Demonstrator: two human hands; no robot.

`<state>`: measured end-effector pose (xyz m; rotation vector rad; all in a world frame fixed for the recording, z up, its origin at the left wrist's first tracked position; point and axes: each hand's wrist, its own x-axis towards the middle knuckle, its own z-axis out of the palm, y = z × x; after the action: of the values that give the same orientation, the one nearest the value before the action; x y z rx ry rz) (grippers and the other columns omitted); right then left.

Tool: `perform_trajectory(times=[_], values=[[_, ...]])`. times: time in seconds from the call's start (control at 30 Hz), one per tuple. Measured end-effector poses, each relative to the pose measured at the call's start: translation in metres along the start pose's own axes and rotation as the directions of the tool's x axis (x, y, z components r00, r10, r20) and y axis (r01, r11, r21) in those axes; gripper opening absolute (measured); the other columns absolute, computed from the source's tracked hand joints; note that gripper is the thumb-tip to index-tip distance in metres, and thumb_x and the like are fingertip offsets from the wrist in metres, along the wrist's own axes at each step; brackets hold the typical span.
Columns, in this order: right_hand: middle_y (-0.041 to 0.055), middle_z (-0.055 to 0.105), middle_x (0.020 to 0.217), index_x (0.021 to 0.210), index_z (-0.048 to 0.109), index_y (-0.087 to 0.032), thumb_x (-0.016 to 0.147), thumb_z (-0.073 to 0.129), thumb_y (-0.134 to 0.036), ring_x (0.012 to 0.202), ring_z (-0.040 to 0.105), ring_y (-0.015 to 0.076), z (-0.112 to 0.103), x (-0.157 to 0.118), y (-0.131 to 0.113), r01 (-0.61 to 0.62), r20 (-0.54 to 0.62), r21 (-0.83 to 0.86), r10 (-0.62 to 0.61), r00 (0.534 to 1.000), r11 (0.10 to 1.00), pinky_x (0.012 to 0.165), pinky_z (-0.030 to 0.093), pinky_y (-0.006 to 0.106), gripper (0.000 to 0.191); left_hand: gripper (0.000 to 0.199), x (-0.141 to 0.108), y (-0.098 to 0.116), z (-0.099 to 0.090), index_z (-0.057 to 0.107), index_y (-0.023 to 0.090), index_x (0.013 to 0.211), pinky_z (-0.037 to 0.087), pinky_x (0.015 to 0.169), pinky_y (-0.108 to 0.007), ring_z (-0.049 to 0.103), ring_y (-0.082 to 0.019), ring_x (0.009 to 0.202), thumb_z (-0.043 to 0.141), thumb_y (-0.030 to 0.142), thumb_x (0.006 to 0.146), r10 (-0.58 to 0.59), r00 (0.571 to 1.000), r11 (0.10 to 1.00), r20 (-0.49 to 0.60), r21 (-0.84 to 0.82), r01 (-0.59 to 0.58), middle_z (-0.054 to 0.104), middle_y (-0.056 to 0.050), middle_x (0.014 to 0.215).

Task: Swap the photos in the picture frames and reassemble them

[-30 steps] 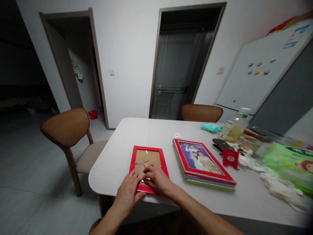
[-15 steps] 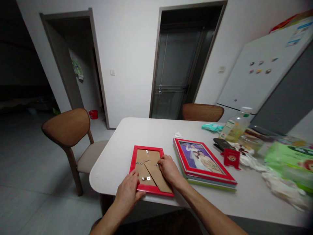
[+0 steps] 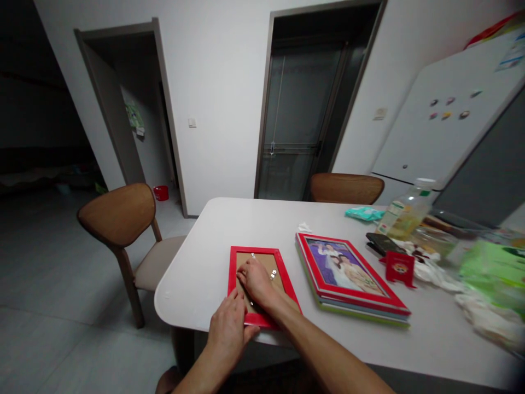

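Note:
A red picture frame (image 3: 290,287) lies face down at the table's near edge, its brown backing board (image 3: 266,264) upward. My left hand (image 3: 228,322) grips the frame's lower left corner, fingers along the side rim and thumb on the bottom rim. Reaching across the board, my right hand (image 3: 259,283) has its fingers bent and pressed together over the left metal clip, which they hide. A small metal fastener (image 3: 253,255) shows at the top of the board, and a tilted metal clip (image 3: 273,274) near its right side. The stand flap is mostly covered by my right hand and forearm.
To the right lies a stack of picture frames (image 3: 389,298), a red one with a photo on top. Beyond are a red card stand (image 3: 400,268), a dark phone (image 3: 383,242), a bottle (image 3: 406,210) and a green packet (image 3: 492,268). Chairs (image 3: 118,213) stand left and behind.
My right hand has moved from the clip at the board's right side across to the left side. The right clip is now uncovered. My left hand stays at the frame's corner.

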<state>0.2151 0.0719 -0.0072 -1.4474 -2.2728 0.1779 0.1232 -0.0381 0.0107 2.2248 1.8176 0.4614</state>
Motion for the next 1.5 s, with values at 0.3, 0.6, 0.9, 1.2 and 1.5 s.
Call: perform_trajectory(times=[0.3, 0.6, 0.9, 1.2, 1.5], values=[[0.0132, 0.055, 0.088, 0.087, 0.062, -0.012, 0.081, 0.038, -0.028, 0.084, 0.047, 0.019, -0.012, 0.013, 0.026, -0.215, -0.08, -0.074, 0.209, 0.975, 0.974, 0.075, 0.033, 0.029, 0.029, 0.059, 0.001, -0.002, 0.002, 0.043, 0.007, 0.117, 0.033, 0.096, -0.037, 0.038, -0.026, 0.116, 0.064, 0.024, 0.064, -0.012, 1.0, 1.0, -0.006, -0.008, 0.012, 0.043, -0.018, 0.124], [0.0093, 0.053, 0.094, 0.096, 0.062, -0.025, 0.079, 0.042, -0.028, 0.09, 0.045, 0.0217, -0.011, 0.024, 0.037, -0.259, -0.041, -0.093, 0.256, 0.966, 0.961, 0.073, 0.034, 0.032, 0.027, 0.056, 0.004, -0.002, 0.001, 0.044, 0.006, 0.115, 0.03, 0.098, -0.034, 0.035, -0.024, 0.118, 0.063, 0.022, 0.065, -0.011, 1.0, 0.999, 0.015, -0.031, 0.011, 0.041, -0.016, 0.126], [0.0085, 0.055, 0.091, 0.098, 0.058, -0.02, 0.07, 0.051, -0.04, 0.083, 0.047, 0.0194, -0.037, -0.03, 0.031, -0.105, -0.018, -0.055, 0.104, 0.994, 0.993, 0.072, 0.034, 0.029, 0.035, 0.056, 0.008, -0.01, 0.008, 0.044, 0.008, 0.116, 0.03, 0.098, -0.036, 0.033, -0.024, 0.119, 0.059, 0.024, 0.065, 0.002, 0.999, 0.996, -0.038, -0.09, -0.006, 0.041, -0.016, 0.126], [0.0074, 0.06, 0.078, 0.079, 0.062, -0.014, 0.061, 0.052, -0.021, 0.069, 0.051, 0.015, -0.048, -0.032, 0.031, -0.121, 0.029, 0.015, 0.121, 0.992, 0.993, 0.06, 0.034, 0.022, 0.021, 0.055, 0.011, -0.012, -0.006, 0.034, 0.01, 0.121, 0.035, 0.093, -0.034, 0.044, -0.022, 0.111, 0.05, 0.029, 0.071, -0.06, 0.991, 0.935, -0.122, -0.355, 0.013, 0.044, -0.015, 0.123], [0.007, 0.059, 0.083, 0.09, 0.062, -0.017, 0.067, 0.052, -0.029, 0.077, 0.052, 0.0172, -0.076, -0.03, -0.014, -0.006, -0.08, 0.19, 0.022, 0.997, 0.982, 0.068, 0.039, 0.025, 0.028, 0.038, 0.038, -0.035, -0.025, 0.039, 0.017, 0.107, 0.047, 0.064, -0.028, 0.061, -0.017, 0.072, 0.048, 0.027, 0.071, -0.306, 0.929, 0.489, -0.207, -0.871, -0.033, 0.064, -0.005, 0.084]])
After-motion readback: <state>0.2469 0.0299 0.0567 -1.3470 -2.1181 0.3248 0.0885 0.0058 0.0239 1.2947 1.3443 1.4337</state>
